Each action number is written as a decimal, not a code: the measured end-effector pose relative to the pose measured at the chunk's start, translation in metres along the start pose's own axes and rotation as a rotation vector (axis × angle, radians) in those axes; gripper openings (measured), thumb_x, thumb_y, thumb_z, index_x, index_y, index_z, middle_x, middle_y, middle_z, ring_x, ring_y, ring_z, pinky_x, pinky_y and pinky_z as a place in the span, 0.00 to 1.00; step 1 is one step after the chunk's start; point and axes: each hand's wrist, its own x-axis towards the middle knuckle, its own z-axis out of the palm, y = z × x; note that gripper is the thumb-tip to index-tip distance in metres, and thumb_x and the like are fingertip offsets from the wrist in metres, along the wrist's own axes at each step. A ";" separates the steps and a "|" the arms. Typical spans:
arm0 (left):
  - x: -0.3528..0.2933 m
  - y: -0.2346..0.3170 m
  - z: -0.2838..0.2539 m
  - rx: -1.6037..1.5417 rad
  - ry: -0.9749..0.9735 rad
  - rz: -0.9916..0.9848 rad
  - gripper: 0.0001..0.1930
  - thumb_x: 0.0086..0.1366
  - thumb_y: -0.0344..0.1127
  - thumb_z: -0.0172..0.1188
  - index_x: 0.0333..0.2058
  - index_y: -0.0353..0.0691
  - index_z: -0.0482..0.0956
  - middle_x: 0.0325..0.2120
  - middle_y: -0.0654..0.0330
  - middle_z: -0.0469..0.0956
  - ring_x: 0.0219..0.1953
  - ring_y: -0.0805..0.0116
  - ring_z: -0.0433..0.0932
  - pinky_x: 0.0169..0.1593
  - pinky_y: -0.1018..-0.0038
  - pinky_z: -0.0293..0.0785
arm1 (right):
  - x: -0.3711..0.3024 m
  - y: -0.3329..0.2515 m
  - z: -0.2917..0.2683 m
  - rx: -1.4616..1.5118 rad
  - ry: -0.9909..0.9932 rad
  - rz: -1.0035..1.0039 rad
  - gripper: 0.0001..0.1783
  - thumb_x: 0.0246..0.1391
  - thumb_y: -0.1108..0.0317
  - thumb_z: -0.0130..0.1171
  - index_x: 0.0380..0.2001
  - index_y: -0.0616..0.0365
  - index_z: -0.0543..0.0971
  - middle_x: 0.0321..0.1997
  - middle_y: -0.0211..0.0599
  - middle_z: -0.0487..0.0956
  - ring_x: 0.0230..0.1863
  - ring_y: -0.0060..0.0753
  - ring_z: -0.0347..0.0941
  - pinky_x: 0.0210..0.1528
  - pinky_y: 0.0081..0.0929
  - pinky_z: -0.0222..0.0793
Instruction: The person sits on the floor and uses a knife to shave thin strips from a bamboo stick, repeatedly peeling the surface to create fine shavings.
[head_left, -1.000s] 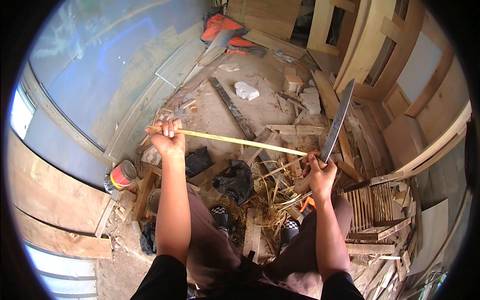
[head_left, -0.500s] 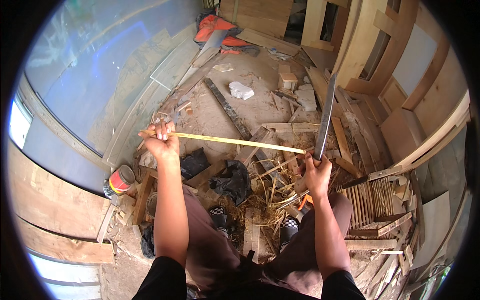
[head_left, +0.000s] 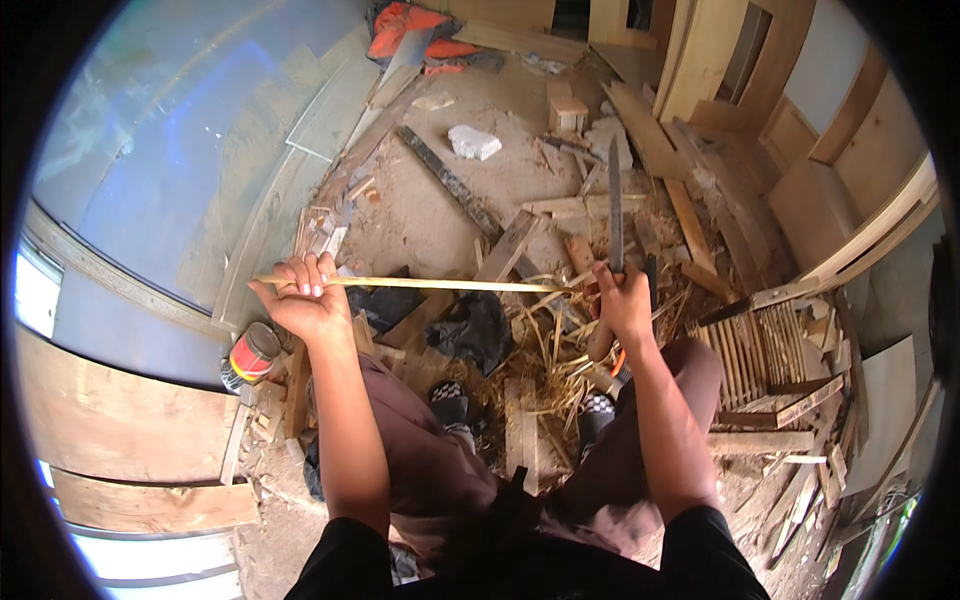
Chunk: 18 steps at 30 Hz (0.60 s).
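Note:
A thin, pale yellow bamboo strip (head_left: 450,285) stretches almost level in front of me, between my hands. My left hand (head_left: 305,295) is closed round its left end, and a short tip pokes out past the fingers. My right hand (head_left: 627,305) grips a long-bladed knife (head_left: 616,200), its dark blade pointing away from me. The strip's right end meets the fingers of that hand, close to the base of the blade. Most of the knife's handle is hidden by the hand. Below lies a heap of curled shavings (head_left: 550,350), between my sandalled feet.
Thin slats (head_left: 755,360) lie in a wooden frame by my right knee. A red and yellow can (head_left: 254,350) stands at the left. Black plastic (head_left: 475,330), a dark beam (head_left: 445,180) and a white lump (head_left: 474,142) lie ahead. Wooden frames (head_left: 740,60) lean at the right.
The knife has swung from a rightward lean to nearly straight ahead, and its blade has moved left. The strip's right end has shifted left and up slightly. The whole view has moved a little.

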 end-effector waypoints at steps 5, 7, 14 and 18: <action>-0.087 0.002 0.017 0.136 -0.052 -0.076 0.33 0.73 0.65 0.38 0.18 0.45 0.64 0.12 0.64 0.58 0.16 0.72 0.55 0.31 0.71 0.57 | -0.003 0.049 0.024 0.095 -0.114 0.215 0.18 0.65 0.61 0.56 0.35 0.71 0.76 0.24 0.45 0.82 0.14 0.27 0.73 0.16 0.29 0.68; -0.119 0.005 0.007 0.214 -0.101 -0.036 0.33 0.74 0.64 0.37 0.19 0.43 0.65 0.12 0.64 0.60 0.17 0.72 0.57 0.33 0.71 0.59 | -0.008 0.088 0.027 -0.084 -0.208 0.236 0.16 0.62 0.62 0.58 0.39 0.69 0.77 0.26 0.48 0.82 0.22 0.34 0.78 0.25 0.35 0.73; -0.202 0.008 -0.007 0.418 0.113 -0.014 0.37 0.73 0.68 0.29 0.14 0.45 0.59 0.12 0.64 0.56 0.17 0.71 0.55 0.30 0.71 0.57 | -0.089 0.167 0.014 -0.486 -0.423 0.276 0.24 0.63 0.52 0.55 0.36 0.68 0.81 0.27 0.51 0.80 0.29 0.47 0.78 0.35 0.43 0.70; -0.219 0.008 -0.014 0.508 0.125 0.059 0.37 0.73 0.65 0.28 0.12 0.44 0.59 0.12 0.63 0.57 0.18 0.71 0.56 0.31 0.68 0.57 | -0.131 0.221 -0.012 -0.530 -0.505 0.335 0.30 0.67 0.46 0.49 0.29 0.66 0.81 0.16 0.41 0.75 0.16 0.32 0.72 0.22 0.37 0.67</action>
